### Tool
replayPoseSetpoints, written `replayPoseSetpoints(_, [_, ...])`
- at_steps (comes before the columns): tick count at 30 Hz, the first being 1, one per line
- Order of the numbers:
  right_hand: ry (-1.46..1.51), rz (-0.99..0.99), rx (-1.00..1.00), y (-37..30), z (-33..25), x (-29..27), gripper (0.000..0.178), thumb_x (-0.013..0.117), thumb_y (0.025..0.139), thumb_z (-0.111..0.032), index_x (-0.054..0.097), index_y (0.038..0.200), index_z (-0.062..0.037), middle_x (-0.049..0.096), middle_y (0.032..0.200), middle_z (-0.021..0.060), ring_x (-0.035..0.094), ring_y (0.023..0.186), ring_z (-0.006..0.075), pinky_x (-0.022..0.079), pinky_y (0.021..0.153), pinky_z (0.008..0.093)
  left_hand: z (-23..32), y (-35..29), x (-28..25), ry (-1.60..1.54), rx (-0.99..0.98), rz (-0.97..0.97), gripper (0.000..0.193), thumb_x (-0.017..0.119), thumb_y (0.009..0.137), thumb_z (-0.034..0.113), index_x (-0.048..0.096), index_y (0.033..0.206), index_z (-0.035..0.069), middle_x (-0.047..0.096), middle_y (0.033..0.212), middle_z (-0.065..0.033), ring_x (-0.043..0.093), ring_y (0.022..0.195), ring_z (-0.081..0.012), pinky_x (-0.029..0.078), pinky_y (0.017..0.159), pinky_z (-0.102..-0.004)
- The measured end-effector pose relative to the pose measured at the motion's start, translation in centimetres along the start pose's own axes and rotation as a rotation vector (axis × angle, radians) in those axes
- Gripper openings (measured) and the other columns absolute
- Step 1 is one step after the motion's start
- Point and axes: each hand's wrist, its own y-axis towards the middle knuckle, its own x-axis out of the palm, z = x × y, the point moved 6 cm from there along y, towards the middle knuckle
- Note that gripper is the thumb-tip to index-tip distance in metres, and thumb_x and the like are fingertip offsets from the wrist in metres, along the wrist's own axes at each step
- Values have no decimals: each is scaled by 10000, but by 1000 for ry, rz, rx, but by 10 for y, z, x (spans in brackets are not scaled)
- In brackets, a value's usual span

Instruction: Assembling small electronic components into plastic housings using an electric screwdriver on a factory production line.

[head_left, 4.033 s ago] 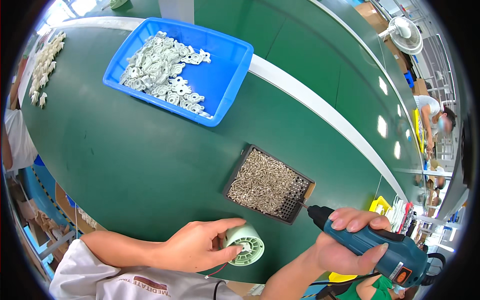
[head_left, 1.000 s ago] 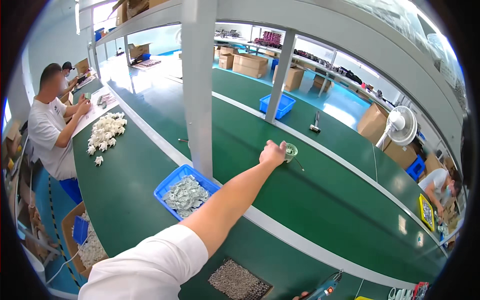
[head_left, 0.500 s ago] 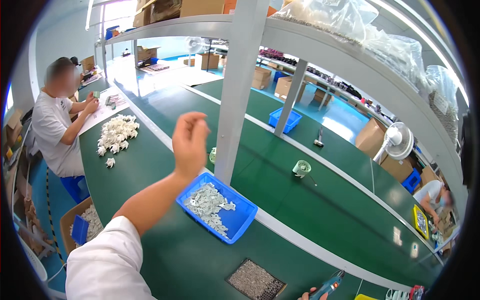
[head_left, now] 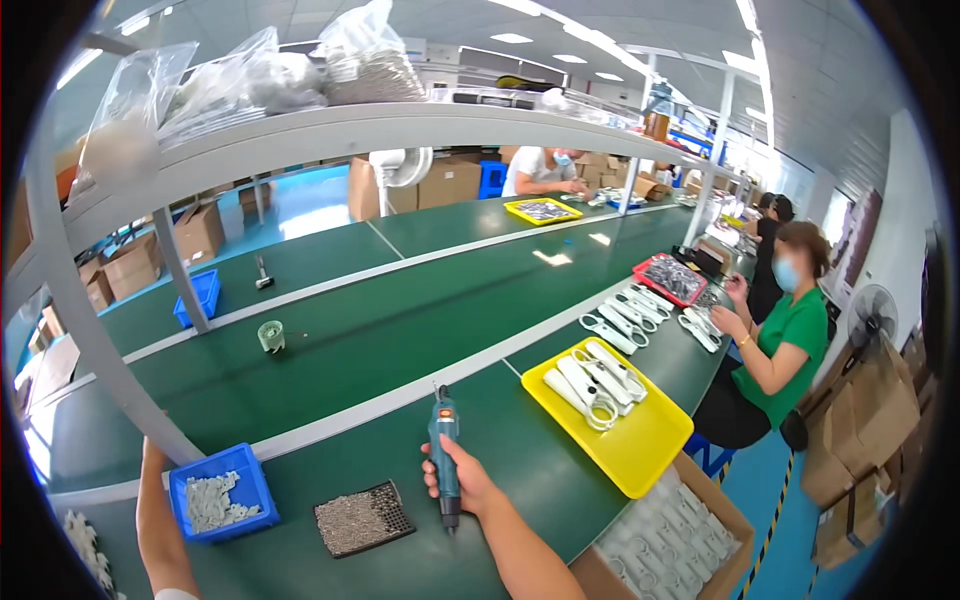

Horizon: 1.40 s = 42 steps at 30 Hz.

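Observation:
My right hand [head_left: 465, 478] is wrapped round a teal and black electric screwdriver [head_left: 444, 425], its bit pointing away from me over the green bench. Left of it lies a black perforated tray [head_left: 396, 508] covered with small metal screws. Farther left is a blue bin [head_left: 262, 478] holding flat, pale grey parts. My left hand [head_left: 152, 455] reaches past that bin's left side, next to the grey post. Its fingers are hidden, so what it touches does not show.
A yellow tray [head_left: 640, 465] of white handled parts stands at right, above a carton [head_left: 735, 545] of similar ones. A grey post [head_left: 110, 350] and overhead shelf [head_left: 400, 125] frame the bench. A pale green cylinder [head_left: 271, 336] sits mid-table. A person in green [head_left: 795, 330] sits at right.
The view has swung to the right. My left hand, raised above the blue bin before, is now low beside the post. The right hand keeps its hold on the electric screwdriver, now fully in view.

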Motion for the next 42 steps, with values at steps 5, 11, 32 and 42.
replayPoseSetpoints(5, [-396, 214, -50, -8, 0, 0, 376, 573, 896, -357, 469, 1077, -44, 535, 777, 62, 580, 662, 158, 524, 561, 325, -24, -57, -123, -420, -539, 442, 489, 543, 870, 253, 464, 1313, 63, 608, 979, -96, 533, 738, -167, 441, 687, -276])
replayPoseSetpoints(11, [-1438, 389, -36, -39, -17, 1, 468, 604, 843, -305, 414, 1125, 16, 554, 918, 183, 621, 772, 322, 521, 696, 454, 153, -179, -231, -745, -682, 695, 523, 485, 917, 399, 432, 1353, 116, 483, 1268, -41, 505, 1016, -125, 427, 777, -308])
replayPoseSetpoints(32, [-412, 121, 115, -145, 112, 88, 358, 587, 891, -93, 417, 1179, 35, 625, 1009, 138, 638, 768, 172, 533, 599, 290, 591, -238, -62, -2231, -1047, -406, 673, 467, 902, 397, 204, 1440, 91, 381, 1372, -149, 420, 1230, -270, 345, 996, -403])
replayPoseSetpoints(42, [-508, 286, 43, -142, 101, 76, 364, 599, 853, 12, 445, 1182, 41, 619, 986, 134, 639, 836, 163, 547, 626, 262, 572, -232, -74, -1267, -693, -632, 578, 612, 901, 245, 363, 1380, 38, 527, 1115, -101, 545, 866, -126, 475, 771, -274])
